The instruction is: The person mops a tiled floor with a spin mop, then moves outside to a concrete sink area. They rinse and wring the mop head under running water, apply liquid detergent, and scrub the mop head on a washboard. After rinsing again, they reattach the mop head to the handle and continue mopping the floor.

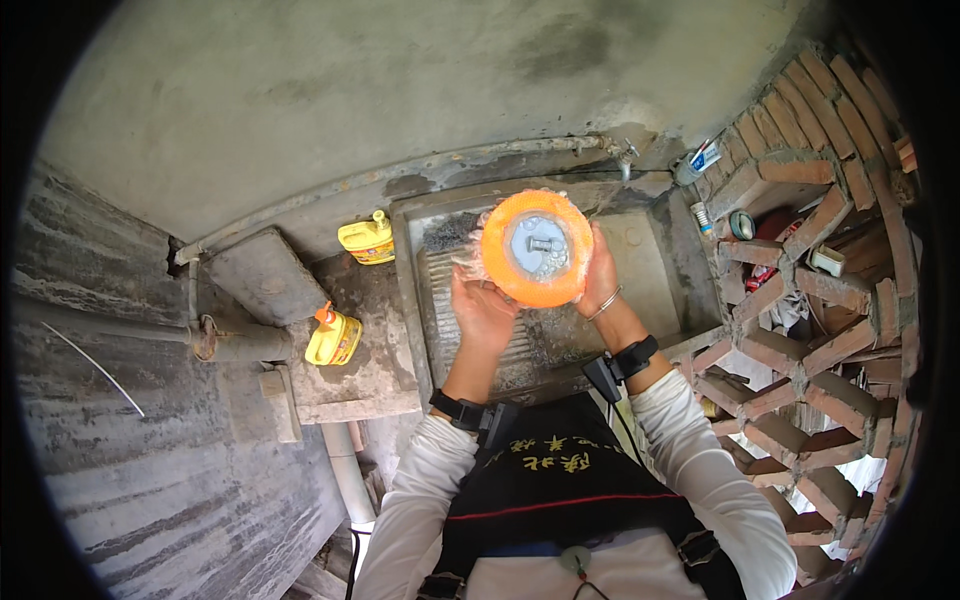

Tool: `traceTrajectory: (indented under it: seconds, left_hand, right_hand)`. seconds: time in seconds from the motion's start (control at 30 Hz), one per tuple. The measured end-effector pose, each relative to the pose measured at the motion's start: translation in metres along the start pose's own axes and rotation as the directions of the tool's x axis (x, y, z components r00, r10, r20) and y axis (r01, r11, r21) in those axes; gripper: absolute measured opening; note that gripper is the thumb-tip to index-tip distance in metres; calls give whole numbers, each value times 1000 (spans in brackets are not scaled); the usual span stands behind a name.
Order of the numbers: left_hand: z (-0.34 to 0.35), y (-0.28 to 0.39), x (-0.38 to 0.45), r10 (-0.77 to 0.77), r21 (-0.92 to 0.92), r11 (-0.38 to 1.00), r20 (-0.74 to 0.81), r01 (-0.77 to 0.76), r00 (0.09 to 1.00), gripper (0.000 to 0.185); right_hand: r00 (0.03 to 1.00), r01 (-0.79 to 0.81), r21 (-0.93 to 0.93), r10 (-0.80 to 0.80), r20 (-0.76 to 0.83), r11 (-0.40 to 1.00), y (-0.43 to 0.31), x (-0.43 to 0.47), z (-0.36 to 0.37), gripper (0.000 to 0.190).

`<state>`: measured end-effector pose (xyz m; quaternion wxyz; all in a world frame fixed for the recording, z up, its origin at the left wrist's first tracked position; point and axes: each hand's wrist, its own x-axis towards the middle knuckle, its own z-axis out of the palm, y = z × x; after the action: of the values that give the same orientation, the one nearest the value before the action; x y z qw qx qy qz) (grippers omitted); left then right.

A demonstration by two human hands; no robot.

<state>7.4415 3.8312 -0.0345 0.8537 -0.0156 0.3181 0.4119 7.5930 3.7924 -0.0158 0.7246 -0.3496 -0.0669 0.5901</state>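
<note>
A round orange mop head with pale wet strands at its rim and a clear, bubbly center (536, 248) is held up above a concrete washing sink (660, 255). My left hand (484, 307) cups its lower left edge, palm up, fingers beneath it. My right hand (598, 270) grips its right edge, the fingers partly hidden behind it. Under my left hand lies the ribbed scrubbing slope (442, 300) of the sink. Each wrist wears a black strapped device.
Two yellow bottles (369, 240) (334, 337) stand on the ledge left of the sink. A metal tap (625, 161) juts from the wall pipe behind. A cup (686, 171) with toothpaste stands at the back right corner, beside openwork brick (814, 172). A stone slab (262, 276) leans at the left.
</note>
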Motion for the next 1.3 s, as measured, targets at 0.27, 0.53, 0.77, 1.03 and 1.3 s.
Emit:
traceTrajectory:
  seconds: [0.27, 0.53, 0.77, 1.03, 1.3]
  left_hand:
    - [7, 17, 22, -156, 340, 939, 259, 62, 953, 53]
    - [23, 7, -11, -163, 598, 800, 294, -48, 942, 40]
    - [13, 19, -13, -356, 711, 703, 375, -19, 856, 30]
    - [-6, 1, 3, -224, 138, 970, 205, 198, 953, 24]
    - [-18, -21, 4, -114, 314, 949, 397, -18, 911, 35]
  right_hand:
    - [996, 25, -659, 38, 81, 752, -38, -10, -9, 56]
    - [935, -109, -673, 305, 180, 732, -63, -15, 2, 38]
    - [920, -12, -818, 326, 216, 575, -67, -13, -10, 29]
    - [988, 43, -983, -152, 16, 176, -39, -52, -5, 26]
    - [955, -280, -638, 140, -262, 717, -5, -48, -30, 28]
